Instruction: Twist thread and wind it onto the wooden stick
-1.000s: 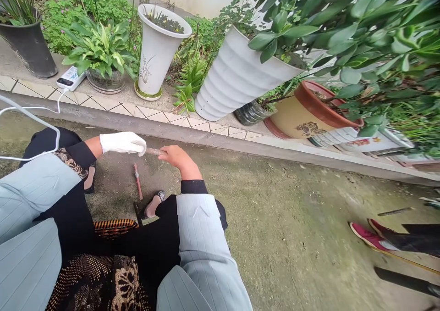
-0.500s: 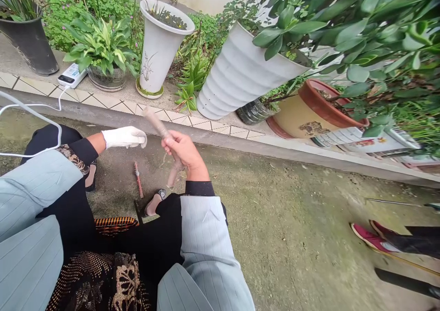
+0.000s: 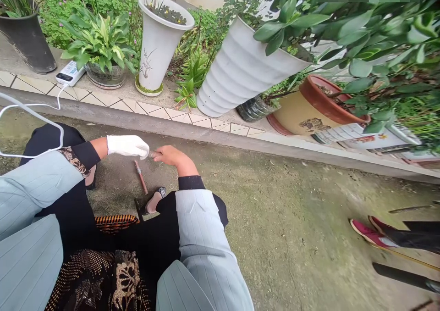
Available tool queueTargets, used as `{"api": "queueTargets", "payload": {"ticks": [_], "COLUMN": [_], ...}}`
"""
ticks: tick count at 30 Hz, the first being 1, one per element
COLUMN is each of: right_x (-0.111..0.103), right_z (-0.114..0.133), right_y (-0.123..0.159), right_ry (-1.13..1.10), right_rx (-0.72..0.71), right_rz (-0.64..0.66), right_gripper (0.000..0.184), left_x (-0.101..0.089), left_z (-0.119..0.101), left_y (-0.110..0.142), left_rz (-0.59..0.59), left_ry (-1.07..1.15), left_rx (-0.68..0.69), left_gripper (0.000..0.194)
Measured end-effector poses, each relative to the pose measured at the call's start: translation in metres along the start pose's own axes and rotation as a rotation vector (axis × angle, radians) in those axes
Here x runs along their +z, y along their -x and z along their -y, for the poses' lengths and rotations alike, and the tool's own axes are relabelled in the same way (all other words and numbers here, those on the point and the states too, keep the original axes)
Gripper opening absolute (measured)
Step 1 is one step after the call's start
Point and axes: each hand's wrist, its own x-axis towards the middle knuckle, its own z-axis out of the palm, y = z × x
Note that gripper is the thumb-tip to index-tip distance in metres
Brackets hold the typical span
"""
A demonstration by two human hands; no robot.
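"Where's the piece being worked?"

"In front of the knees, above the concrete ground [image 3: 275,201]: a dull grey-brown rod [image 3: 153,154], bridging the two hands. Only a short stretch shows."

"And the hands themselves?"

"The bare right hand [image 3: 173,156] has its thumb and fingers closed on the rod. The left hand [image 3: 127,146], in a white cloth glove [image 3: 118,144], curls over the other side. Whether those gloved fingers grip or merely touch, I can't tell."

"Which step would you call this?"

"Handling the rod two-handed, I'd judge, with the right hand as the surer hold and the left meeting it."

"What does the next move call for?"

"A steady right grip, I think, and the gloved fingers properly seated before any force goes in. The wrists look fairly level, so a twist or a pull seems possible from there."

"Anything underneath?"

"A slim reddish-brown stick [image 3: 140,178] with a paler stretch, lying on the ground near a dark flat shoe [image 3: 160,192]. Neither hand touches it."
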Motion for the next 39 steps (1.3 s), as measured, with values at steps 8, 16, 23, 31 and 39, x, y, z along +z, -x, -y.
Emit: {"api": "queueTargets", "payload": {"ticks": [8,16,23,31,39], "right_x": [0.001,-0.025,-0.009,0.024,0.021], "right_z": [0.005,-0.019,-0.025,0.031,0.037], "right_y": [0.01,0.033,-0.008,-0.002,0.047], "right_ry": [-0.471,-1.147,-0.462,-0.079,-0.798], "right_rx": [-0.31,-0.3,0.248,-0.242,-0.378], "right_rz": [0.379,-0.54,-0.646,0.23,-0.115], "right_gripper": [0.017,0.029,0.022,0.016,0.034], "left_x": [-0.007,0.003,0.004,-0.003,0.048], "left_z": [0.007,0.022,-0.009,-0.003,0.035], "left_y": [0.002,-0.003,0.014,0.045,0.067], "left_rz": [-0.095,-0.071,0.079,-0.249,-0.342], "left_ry": [0.064,0.33,0.077,-0.076,0.039], "left_rx": [-0.027,-0.102,-0.057,-0.126,-0.292], "left_gripper": [0.023,0.036,0.032,0.028,0.032]}}
